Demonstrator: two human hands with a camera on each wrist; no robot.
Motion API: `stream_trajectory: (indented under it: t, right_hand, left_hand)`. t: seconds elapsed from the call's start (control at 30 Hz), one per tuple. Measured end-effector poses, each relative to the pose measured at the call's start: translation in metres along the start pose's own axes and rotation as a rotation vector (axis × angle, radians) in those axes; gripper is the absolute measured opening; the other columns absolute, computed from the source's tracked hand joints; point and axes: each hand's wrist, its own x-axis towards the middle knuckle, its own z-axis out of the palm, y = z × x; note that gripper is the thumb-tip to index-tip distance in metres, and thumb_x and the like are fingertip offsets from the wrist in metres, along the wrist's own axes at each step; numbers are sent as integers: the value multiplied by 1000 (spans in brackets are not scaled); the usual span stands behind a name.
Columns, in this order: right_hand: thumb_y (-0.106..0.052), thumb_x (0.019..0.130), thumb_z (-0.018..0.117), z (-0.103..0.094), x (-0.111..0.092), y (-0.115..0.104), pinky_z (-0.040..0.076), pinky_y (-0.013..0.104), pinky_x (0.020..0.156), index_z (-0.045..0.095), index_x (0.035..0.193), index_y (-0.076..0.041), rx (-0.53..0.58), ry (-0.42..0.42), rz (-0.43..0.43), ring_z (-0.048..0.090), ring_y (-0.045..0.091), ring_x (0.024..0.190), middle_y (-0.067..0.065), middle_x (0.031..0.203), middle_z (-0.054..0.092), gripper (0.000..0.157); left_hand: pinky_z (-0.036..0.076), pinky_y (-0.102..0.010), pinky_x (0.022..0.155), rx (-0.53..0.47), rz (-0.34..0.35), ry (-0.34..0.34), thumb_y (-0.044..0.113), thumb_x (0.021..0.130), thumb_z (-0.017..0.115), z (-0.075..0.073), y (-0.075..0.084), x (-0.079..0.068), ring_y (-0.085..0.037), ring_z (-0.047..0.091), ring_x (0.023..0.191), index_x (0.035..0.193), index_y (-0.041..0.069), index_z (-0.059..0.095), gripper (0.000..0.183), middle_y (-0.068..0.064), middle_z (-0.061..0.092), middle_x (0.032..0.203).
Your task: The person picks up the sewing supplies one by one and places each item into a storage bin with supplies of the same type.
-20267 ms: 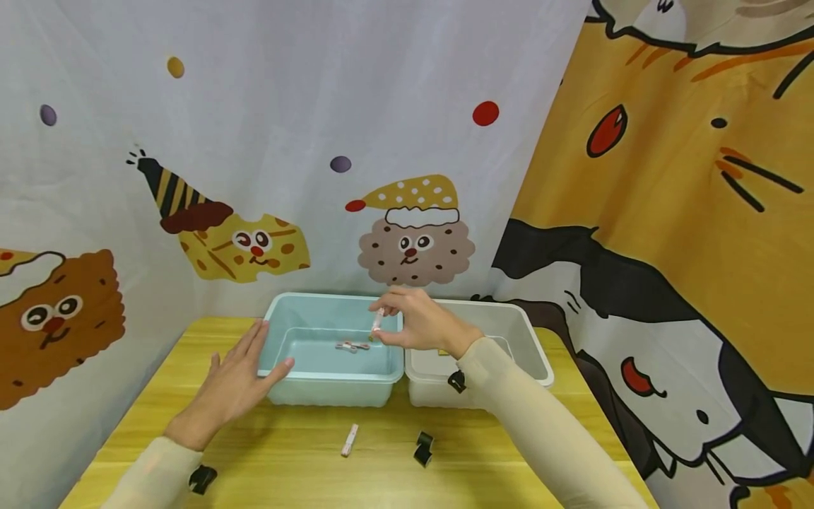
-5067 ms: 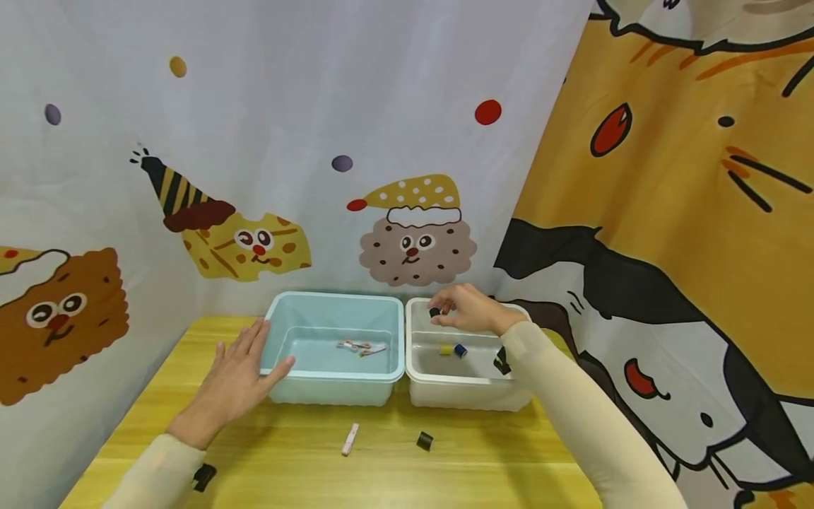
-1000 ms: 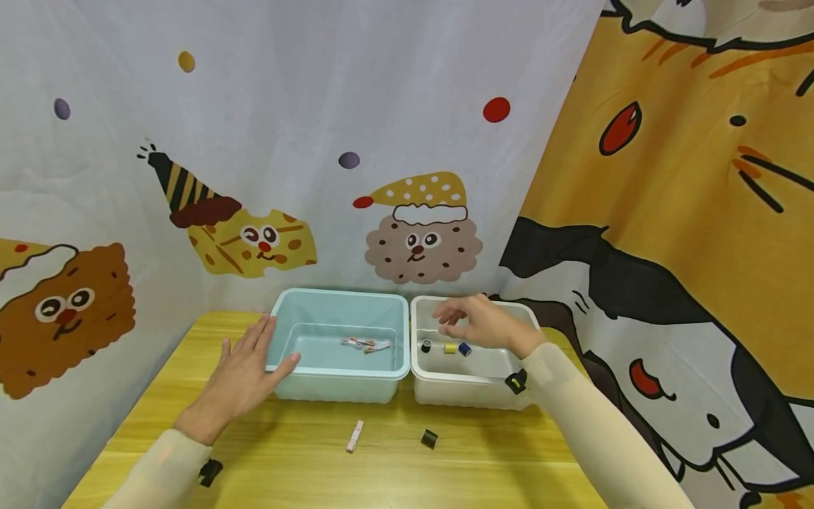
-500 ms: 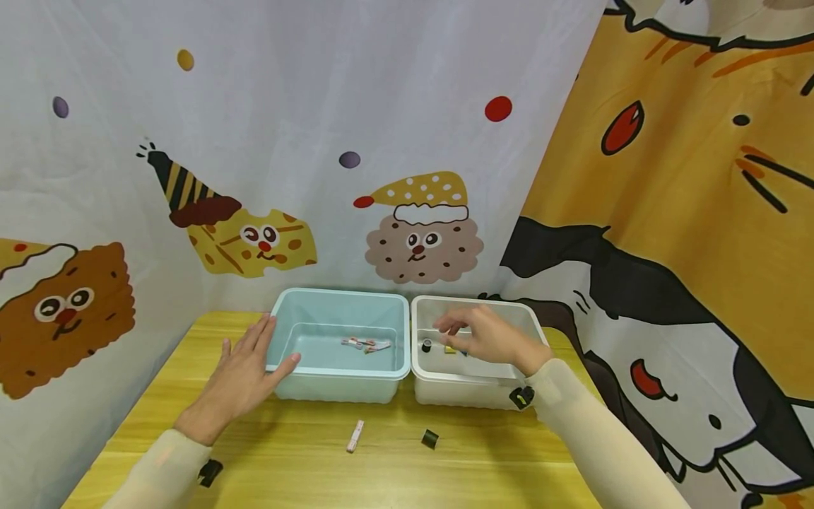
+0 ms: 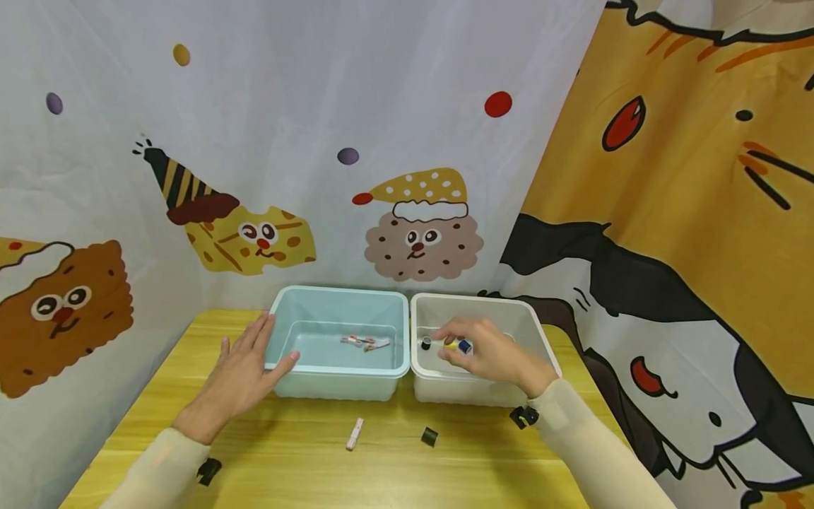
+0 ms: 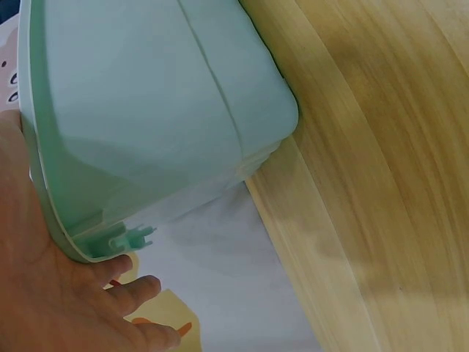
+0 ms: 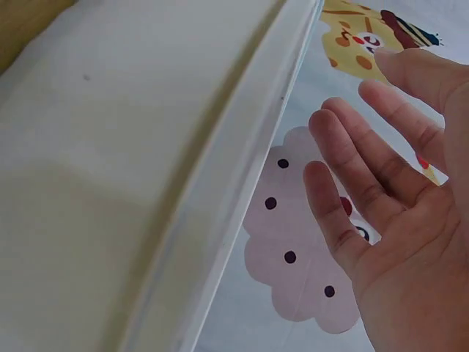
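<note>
My left hand (image 5: 232, 378) rests at the left rim of the light blue bin (image 5: 337, 382), fingers straight; the left wrist view shows its palm along the rim. Several small white strips with pinkish marks (image 5: 365, 343) lie inside this bin. Over the white bin (image 5: 470, 392) hovers my right hand (image 5: 490, 353), fingers loosely bent. The right wrist view shows this right hand (image 7: 396, 213) with spread fingers and nothing held. On the white bin's floor are a black thread spool (image 5: 426, 343), a yellow spool (image 5: 452, 345) and a blue spool (image 5: 466, 346), the last two partly behind the hand.
On the wooden table (image 5: 305, 466), in front of the bins, lie another white strip (image 5: 355, 434) and a dark spool (image 5: 429, 437). The bins stand side by side against a cartoon-printed curtain (image 5: 407, 85).
Since the earliest frame, the held strip went into the blue bin and one of two dark spools left the table. The black spool held later now lies in the white bin. Lately the right hand sank slightly.
</note>
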Motion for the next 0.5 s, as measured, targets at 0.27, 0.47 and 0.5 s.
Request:
stream_trajectory:
  t: [0.27, 0.47, 0.5]
  right_hand:
    - [-21, 108, 87, 14, -11, -9, 69, 35, 95, 82, 140, -23, 10, 24, 10, 82, 18, 112, -6, 135, 84, 32]
    - [-17, 107, 87, 24, -18, -14, 69, 40, 96, 83, 138, -20, 8, 77, -37, 82, 21, 112, -4, 134, 84, 32]
    - [-16, 107, 87, 26, -19, -15, 70, 40, 95, 83, 138, -19, 7, 82, -48, 81, 20, 112, -4, 134, 84, 32]
  left_hand:
    - [18, -97, 130, -3, 1, 3, 71, 116, 57, 0, -1, 1, -58, 29, 175, 185, -3, 20, 108, -30, 19, 193]
    - [18, -97, 129, -5, 0, -3, 72, 116, 56, 1, -1, 2, -59, 28, 175, 185, -3, 19, 108, -31, 19, 193]
    - [18, -97, 129, -6, -1, -4, 72, 116, 56, 1, -1, 2, -59, 28, 175, 185, -3, 19, 108, -31, 19, 193]
